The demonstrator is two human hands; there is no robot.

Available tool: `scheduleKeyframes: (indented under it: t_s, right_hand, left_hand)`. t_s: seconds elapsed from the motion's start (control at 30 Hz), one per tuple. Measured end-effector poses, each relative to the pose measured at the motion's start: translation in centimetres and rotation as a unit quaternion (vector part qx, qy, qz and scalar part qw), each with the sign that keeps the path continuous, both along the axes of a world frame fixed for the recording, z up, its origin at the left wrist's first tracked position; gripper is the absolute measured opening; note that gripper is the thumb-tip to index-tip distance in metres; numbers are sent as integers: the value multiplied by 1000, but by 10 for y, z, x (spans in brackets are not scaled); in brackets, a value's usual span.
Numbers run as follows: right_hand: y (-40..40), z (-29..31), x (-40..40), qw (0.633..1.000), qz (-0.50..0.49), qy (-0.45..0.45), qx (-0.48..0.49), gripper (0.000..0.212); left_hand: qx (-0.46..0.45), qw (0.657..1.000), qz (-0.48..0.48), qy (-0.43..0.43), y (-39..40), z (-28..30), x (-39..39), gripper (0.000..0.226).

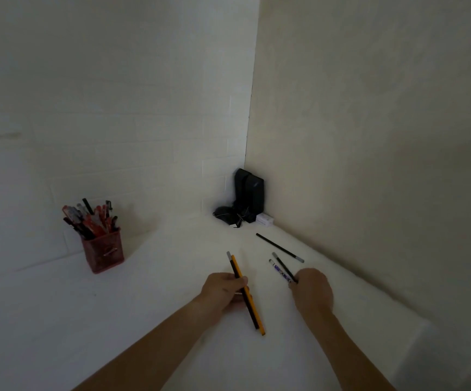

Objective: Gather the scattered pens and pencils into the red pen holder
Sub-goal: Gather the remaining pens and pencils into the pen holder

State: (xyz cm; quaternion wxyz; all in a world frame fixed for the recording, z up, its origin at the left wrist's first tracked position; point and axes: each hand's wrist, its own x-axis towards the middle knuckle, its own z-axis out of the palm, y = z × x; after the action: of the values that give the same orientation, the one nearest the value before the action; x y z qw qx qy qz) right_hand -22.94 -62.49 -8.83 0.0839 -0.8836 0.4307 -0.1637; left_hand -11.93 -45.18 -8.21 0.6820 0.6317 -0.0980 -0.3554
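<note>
Collection step, both hands loaded. Your left hand point(223, 287) pinches a yellow pencil point(249, 300) and a dark pencil point(235, 270) together, mid-shaft. Your right hand point(312, 289) is closed on two more, a patterned pen point(278, 268) and a dark pen point(282, 263), at their near ends. One black pencil point(279, 247) lies loose on the white table point(144, 292) near the right wall. The red pen holder point(104, 252) stands well apart to the left, already crowded. Next, judged: take the loose one or carry across; aim tips into gaps
</note>
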Motion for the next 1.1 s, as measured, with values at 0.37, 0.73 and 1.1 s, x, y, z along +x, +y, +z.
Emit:
scheduleKeyframes:
  t_s: [0.37,0.73,1.1]
  right_hand:
    - [25,8,26,989,27,19,145,34]
    - [32,17,36,957,128,-41,257,16]
    - [61,26,51,874,250,-142,393,4]
  left_hand:
    - [-10,998,-48,29,13,4,6,29]
    - [-32,998,-41,30,21,5,8,35]
    - [-48,998,-31,15,30,15,22,27]
